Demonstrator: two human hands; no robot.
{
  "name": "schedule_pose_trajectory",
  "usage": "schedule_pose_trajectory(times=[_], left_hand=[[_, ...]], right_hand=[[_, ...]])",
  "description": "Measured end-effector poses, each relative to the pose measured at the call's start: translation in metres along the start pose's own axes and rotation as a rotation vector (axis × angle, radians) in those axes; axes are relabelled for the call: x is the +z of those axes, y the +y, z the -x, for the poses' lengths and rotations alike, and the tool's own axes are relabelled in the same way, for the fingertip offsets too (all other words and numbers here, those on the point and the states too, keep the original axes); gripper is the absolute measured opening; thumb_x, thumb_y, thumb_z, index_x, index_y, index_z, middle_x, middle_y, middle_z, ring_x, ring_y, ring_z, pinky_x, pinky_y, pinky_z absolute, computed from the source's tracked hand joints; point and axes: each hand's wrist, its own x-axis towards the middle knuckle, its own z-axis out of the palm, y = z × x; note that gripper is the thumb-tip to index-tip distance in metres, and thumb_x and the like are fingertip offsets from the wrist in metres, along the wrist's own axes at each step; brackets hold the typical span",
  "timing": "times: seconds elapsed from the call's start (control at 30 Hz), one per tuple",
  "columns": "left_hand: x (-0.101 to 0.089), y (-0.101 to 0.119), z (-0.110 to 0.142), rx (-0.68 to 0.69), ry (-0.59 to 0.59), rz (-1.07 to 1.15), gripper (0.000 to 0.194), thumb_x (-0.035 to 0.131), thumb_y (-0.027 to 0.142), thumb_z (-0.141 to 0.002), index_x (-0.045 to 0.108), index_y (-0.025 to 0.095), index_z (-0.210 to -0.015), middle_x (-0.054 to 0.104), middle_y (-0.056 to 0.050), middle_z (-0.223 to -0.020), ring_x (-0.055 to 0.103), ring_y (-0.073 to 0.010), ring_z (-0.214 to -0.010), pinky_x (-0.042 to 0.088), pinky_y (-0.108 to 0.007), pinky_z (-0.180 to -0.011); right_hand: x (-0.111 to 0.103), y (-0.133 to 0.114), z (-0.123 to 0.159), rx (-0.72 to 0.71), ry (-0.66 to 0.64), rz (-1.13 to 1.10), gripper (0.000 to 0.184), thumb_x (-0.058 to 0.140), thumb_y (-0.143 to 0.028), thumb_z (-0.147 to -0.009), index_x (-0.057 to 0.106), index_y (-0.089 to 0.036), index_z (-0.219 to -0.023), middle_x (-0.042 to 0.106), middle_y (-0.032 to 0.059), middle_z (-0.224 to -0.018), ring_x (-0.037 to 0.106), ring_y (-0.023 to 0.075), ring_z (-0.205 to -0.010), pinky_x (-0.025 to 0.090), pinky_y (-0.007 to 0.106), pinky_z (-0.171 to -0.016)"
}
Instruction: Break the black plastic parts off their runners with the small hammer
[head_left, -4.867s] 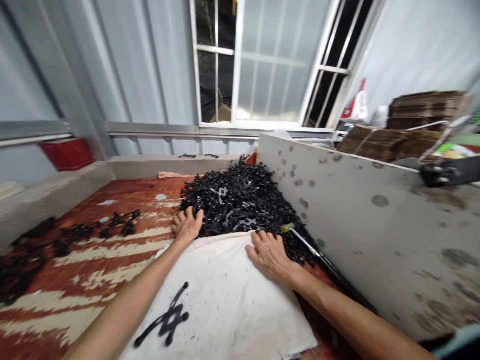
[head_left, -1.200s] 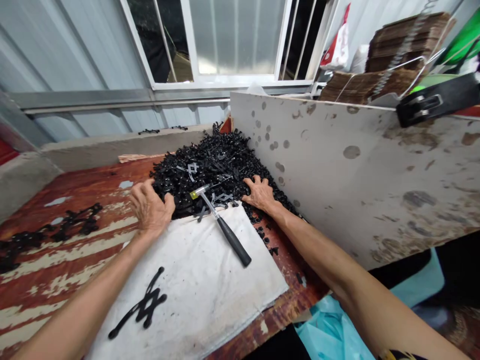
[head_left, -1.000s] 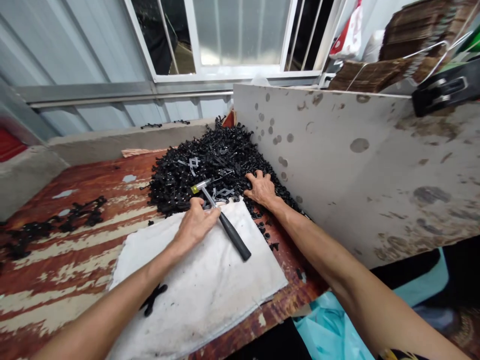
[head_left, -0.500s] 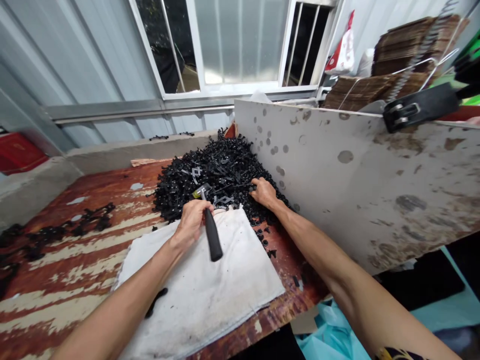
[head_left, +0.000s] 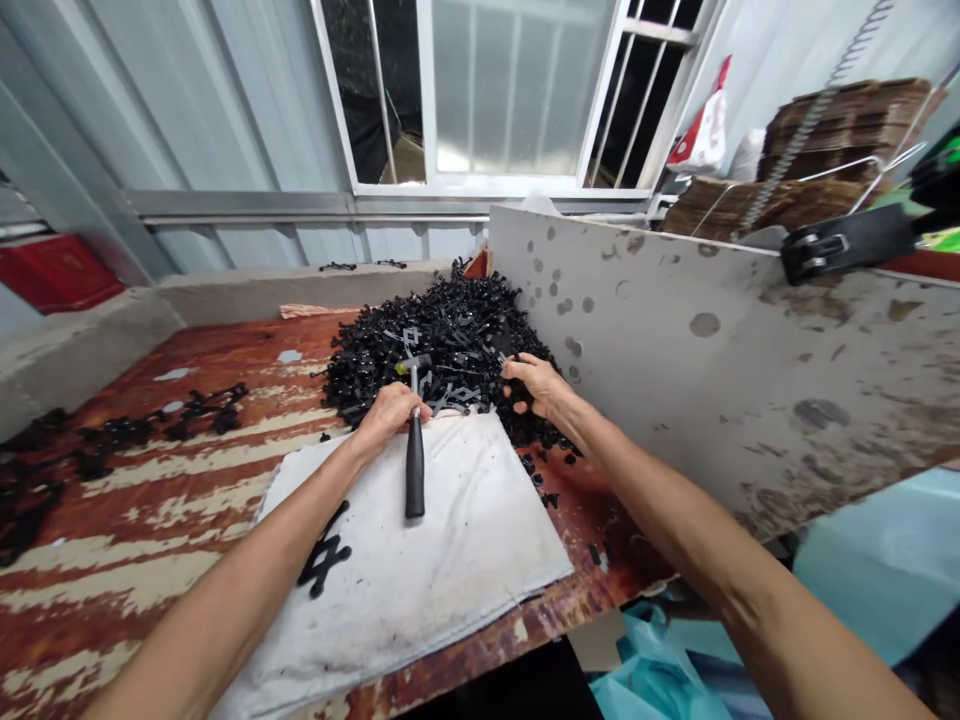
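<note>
A hammer [head_left: 415, 460] with a black grip, a metal shaft and a yellow-and-dark head lies over the edge of a white cloth [head_left: 465, 540]. My left hand [head_left: 391, 415] is closed around its shaft just below the head. At the right flank of a large heap of small black parts [head_left: 442, 320], my right hand [head_left: 541, 385] pinches a small black part with thumb and forefinger, the other fingers curled. What exactly it holds is partly hidden among the heap. One black lattice-shaped piece [head_left: 326, 555] lies on the cloth beside my left forearm.
A stained grey board [head_left: 645, 300] stands upright along the right of the worn red-brown table [head_left: 187, 480]. More black parts [head_left: 90, 450] lie scattered at left. A coil spring [head_left: 817, 110] and black clamp-like fitting [head_left: 847, 245] hang at right. Blue plastic [head_left: 652, 670] is below the table edge.
The camera view has shifted, showing more of the black piece on the cloth. The hammer's handle has swung to nearly straight. My right hand's fingers have shifted at the heap.
</note>
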Motion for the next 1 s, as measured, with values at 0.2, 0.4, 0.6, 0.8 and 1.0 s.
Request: schedule_pose_trajectory(times=[0.2, 0.4, 0.6, 0.8, 1.0], left_hand=[[-0.005, -0.001, -0.005, -0.019, -0.047, 0.072, 0.008, 0.062, 0.013, -0.052, 0.055, 0.016, -0.054, 0.058, 0.001, -0.049, 0.049, -0.0104, -0.044, 0.035, -0.022, -0.044], [-0.01, -0.008, -0.004, -0.031, -0.069, 0.213, 0.012, 0.061, 0.016, -0.061, 0.049, 0.018, -0.059, 0.05, 0.004, -0.046, 0.057, -0.0116, -0.049, 0.042, -0.02, -0.047], [-0.008, -0.015, -0.007, -0.014, -0.045, 0.261, 0.011, 0.061, 0.016, -0.061, 0.05, 0.017, -0.06, 0.051, 0.004, -0.045, 0.055, -0.0097, -0.046, 0.039, -0.018, -0.043], [-0.007, -0.022, -0.01, 0.018, -0.007, 0.26, 0.014, 0.064, 0.02, -0.062, 0.051, 0.017, -0.06, 0.053, 0.005, -0.046, 0.055, -0.0092, -0.045, 0.04, -0.018, -0.043], [-0.006, -0.024, -0.012, 0.038, 0.014, 0.244, 0.014, 0.065, 0.02, -0.062, 0.051, 0.017, -0.059, 0.052, 0.004, -0.045, 0.057, -0.0101, -0.047, 0.039, -0.018, -0.044]], right_hand=[[0.056, 0.002, 0.044, -0.248, -0.183, 0.177, 0.034, 0.061, -0.033, -0.093, 0.059, -0.017, -0.123, 0.062, 0.0092, -0.123, 0.065, 0.023, -0.101, 0.056, 0.043, -0.083], [0.078, 0.014, 0.068, -0.502, -0.157, 0.453, 0.018, 0.061, -0.016, -0.083, 0.068, -0.021, -0.099, 0.062, 0.0049, -0.107, 0.059, 0.0212, -0.096, 0.048, 0.036, -0.082], [0.082, 0.01, 0.085, -0.584, -0.177, 0.723, 0.034, 0.067, -0.025, -0.077, 0.067, -0.022, -0.111, 0.059, 0.0115, -0.125, 0.054, 0.0314, -0.103, 0.046, 0.043, -0.079], [0.048, 0.001, 0.078, -0.615, -0.172, 0.822, 0.057, 0.067, -0.045, -0.082, 0.054, -0.03, -0.135, 0.048, 0.005, -0.148, 0.048, 0.0277, -0.122, 0.043, 0.041, -0.094], [-0.006, 0.05, 0.059, -0.333, 0.144, 0.992, 0.063, 0.054, -0.044, -0.09, 0.045, -0.013, -0.145, 0.038, 0.0242, -0.151, 0.04, 0.0446, -0.127, 0.034, 0.059, -0.097]])
